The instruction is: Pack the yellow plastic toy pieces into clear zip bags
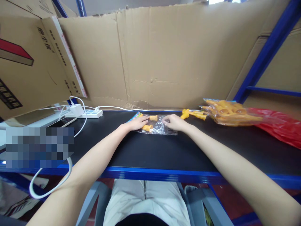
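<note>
A clear plastic bag [162, 129] with a colourful printed header lies flat on the black tabletop in front of me. Inside it are yellow plastic pieces, two of whose flared ends [147, 128] show beside my fingers. My left hand [137, 122] rests flat over the bag's header end, fingers stretched out, covering part of the contents. At the other end, the bent fingers of my right hand [174, 121] pinch the plastic. Just right of that hand lies a loose yellow plastic piece [185, 113], with a yellow flared piece [198, 115] by it.
A pile of bagged yellow pieces [225, 113] sits at the right, beside a red plastic bag [277, 124]. A white power strip [91, 113] with cables stands at the back left. Cardboard [164, 56] walls the back; a blue rail [164, 174] edges the front.
</note>
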`<state>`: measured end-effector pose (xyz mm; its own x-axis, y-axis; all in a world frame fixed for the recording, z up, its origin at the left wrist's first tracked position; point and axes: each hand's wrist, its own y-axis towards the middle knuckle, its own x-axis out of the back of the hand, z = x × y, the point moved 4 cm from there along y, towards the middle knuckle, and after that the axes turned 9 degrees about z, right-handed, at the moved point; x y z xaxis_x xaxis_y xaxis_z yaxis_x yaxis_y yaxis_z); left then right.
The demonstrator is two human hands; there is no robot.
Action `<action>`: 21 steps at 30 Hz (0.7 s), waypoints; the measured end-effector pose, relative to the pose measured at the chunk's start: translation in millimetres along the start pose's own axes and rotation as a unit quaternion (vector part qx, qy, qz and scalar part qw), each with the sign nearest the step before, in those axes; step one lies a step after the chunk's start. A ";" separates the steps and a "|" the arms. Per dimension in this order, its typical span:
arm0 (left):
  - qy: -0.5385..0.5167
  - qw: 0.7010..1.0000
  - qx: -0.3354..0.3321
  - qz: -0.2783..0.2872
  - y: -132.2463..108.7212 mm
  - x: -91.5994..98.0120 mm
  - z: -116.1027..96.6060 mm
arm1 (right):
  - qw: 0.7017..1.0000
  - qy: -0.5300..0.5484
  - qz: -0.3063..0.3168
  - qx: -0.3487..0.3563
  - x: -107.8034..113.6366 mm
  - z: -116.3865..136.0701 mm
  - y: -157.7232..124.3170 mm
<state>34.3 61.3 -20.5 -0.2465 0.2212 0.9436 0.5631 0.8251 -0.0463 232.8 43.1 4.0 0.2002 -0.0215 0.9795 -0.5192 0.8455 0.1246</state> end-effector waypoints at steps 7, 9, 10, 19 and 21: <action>-0.008 0.997 0.075 -0.023 -6.5 13.9 41.7 | 0.970 -0.086 -0.060 -0.217 34.1 -36.2 -16.9; -0.010 0.996 0.089 -0.024 -7.2 15.3 50.2 | 0.967 -0.073 0.019 -0.243 26.5 -51.0 -16.7; -0.009 0.995 0.092 -0.024 -7.2 15.6 52.8 | 0.965 -0.062 0.061 -0.247 21.3 -57.2 -16.0; -0.001 0.996 0.087 -0.020 -6.3 16.3 52.4 | 0.956 -0.075 0.124 -0.255 10.9 -66.3 -12.1; 0.001 0.996 0.086 -0.022 -7.1 16.9 51.1 | 0.954 -0.083 0.122 -0.260 11.2 -65.3 -13.0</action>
<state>-14.2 85.7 -21.0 -0.2664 0.1822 0.9465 0.4084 0.9108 -0.0604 296.1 66.7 3.1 -0.0314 0.1630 0.9861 -0.0416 0.9855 -0.1642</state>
